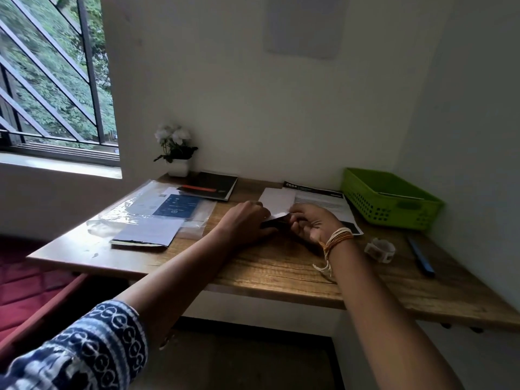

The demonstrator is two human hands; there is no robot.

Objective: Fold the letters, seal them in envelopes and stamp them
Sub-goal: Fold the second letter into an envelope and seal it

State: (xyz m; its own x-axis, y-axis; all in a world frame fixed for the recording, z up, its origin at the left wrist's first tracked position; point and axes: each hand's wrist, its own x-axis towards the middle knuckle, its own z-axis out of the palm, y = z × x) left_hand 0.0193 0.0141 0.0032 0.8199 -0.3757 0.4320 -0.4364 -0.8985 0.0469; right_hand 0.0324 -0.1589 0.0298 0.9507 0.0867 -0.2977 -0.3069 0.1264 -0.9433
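Your left hand (247, 220) and right hand (315, 223) meet over the middle of the desk (281, 266), toward its back edge. Between them you hold a folded letter (277, 218): a small, flat piece, white on the lit top edge and dark in shadow beneath, lifted a little off the wood. Your left hand curls over its left end; your right fingers (299, 218) are bent and pinch its right end. Just behind it lies a white envelope (277, 197), flat and plain, and beside that a printed sheet (323, 202) with a black header, running toward the right.

A green basket (391, 201) sits in the back right corner. Near the right edge lie a roll of stamps (380, 249) and a blue pen (420, 256). On the left half rest a clear sleeve (118, 218) holding papers, a blue card (177, 209), and a paper stack (146, 235). A black notebook (213, 184) and a potted plant (176, 149) stand at the back left.
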